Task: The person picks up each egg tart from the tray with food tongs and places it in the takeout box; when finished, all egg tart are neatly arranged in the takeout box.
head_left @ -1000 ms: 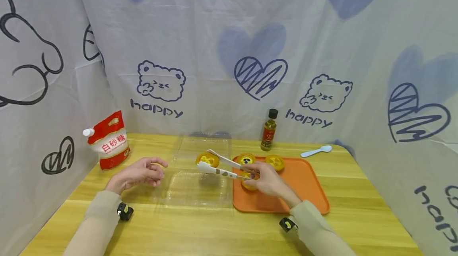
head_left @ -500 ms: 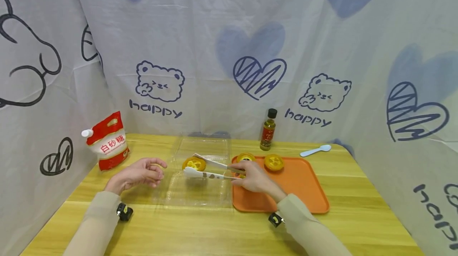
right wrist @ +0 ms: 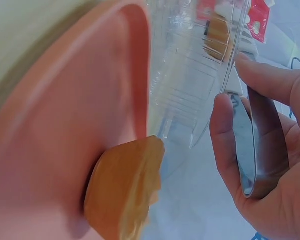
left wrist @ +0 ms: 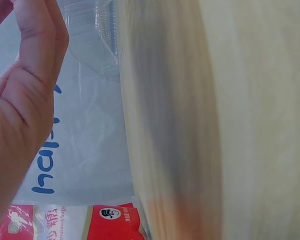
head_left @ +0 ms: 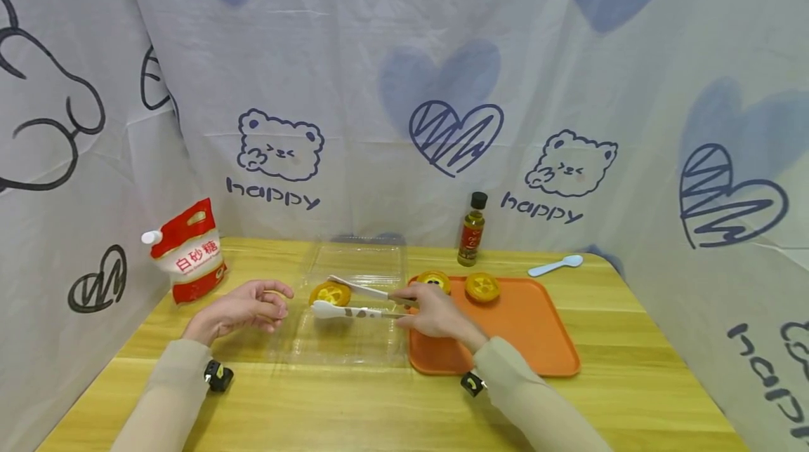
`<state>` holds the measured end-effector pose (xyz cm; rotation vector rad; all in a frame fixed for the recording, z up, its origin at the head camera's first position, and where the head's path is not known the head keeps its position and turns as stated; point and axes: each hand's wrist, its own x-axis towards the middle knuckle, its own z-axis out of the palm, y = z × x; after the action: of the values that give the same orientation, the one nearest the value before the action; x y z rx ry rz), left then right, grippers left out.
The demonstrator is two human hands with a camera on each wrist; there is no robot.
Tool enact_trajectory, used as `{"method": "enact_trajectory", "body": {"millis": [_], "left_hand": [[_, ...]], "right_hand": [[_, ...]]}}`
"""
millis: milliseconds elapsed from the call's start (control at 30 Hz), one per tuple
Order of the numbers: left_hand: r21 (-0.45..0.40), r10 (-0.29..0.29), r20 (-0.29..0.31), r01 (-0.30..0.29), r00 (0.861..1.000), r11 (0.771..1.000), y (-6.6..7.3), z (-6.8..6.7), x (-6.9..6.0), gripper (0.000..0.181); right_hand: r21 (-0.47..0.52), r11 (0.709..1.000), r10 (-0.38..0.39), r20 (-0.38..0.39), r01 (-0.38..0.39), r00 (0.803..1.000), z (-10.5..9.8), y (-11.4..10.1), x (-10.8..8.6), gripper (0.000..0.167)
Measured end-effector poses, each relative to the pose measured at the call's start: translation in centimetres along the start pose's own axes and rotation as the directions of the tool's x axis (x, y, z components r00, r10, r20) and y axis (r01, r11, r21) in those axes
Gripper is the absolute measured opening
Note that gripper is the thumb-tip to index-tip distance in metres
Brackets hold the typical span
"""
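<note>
My right hand (head_left: pixel 436 310) grips the metal end of white-tipped tongs (head_left: pixel 360 313), whose tips hold a round yellow tart (head_left: pixel 330 294) over the clear plastic box (head_left: pixel 354 350). In the right wrist view the right hand (right wrist: pixel 270 135) has thumb and fingers around the bent metal tongs (right wrist: pixel 267 145), and the held tart (right wrist: pixel 217 37) shows behind clear plastic. My left hand (head_left: pixel 243 308) hovers left of the box, fingers loosely bent and holding nothing; the left wrist view also shows this hand (left wrist: pixel 25 90).
An orange tray (head_left: pixel 531 340) on the right bears tarts, one (head_left: pixel 482 288) near its back edge. Behind it stand an oil bottle (head_left: pixel 471 231) and a pale blue spoon (head_left: pixel 556 266). A red and white sugar bag (head_left: pixel 197 259) stands at the back left.
My right hand has moved left with the tongs and the tart, from beside the tray to the left part of the box. The left hand has stayed nearly still.
</note>
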<state>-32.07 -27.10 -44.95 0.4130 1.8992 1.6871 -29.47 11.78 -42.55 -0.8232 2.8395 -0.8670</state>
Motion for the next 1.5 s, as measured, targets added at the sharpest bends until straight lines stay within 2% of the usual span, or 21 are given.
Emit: {"method": "enact_trajectory", "body": {"millis": [533, 933, 1267, 1500], "left_hand": [[-0.014, 0.014, 0.014, -0.014, 1.000, 1.000, 0.1, 0.1, 0.0, 0.043], [-0.010, 0.016, 0.038, -0.015, 0.999, 1.000, 0.1, -0.1, -0.1, 0.039], [-0.003, -0.004, 0.030, 0.004, 1.000, 1.000, 0.1, 0.0, -0.1, 0.047], [-0.013, -0.007, 0.028, 0.007, 1.000, 1.000, 0.5, 0.2, -0.2, 0.041]], "right_hand": [[-0.069, 0.997, -0.034, 0.036, 0.037, 0.999, 0.7, -0.7, 1.7, 0.045], [-0.056, 0.998, 0.019, 0.068, -0.015, 0.998, 0.8, -1.0, 2.4, 0.047], [-0.119, 0.993, 0.009, 0.085, 0.001, 0.996, 1.2, -1.3, 2.9, 0.049], [-0.065, 0.998, 0.007, 0.106, 0.000, 0.994, 0.8, -1.2, 2.7, 0.053]]}}
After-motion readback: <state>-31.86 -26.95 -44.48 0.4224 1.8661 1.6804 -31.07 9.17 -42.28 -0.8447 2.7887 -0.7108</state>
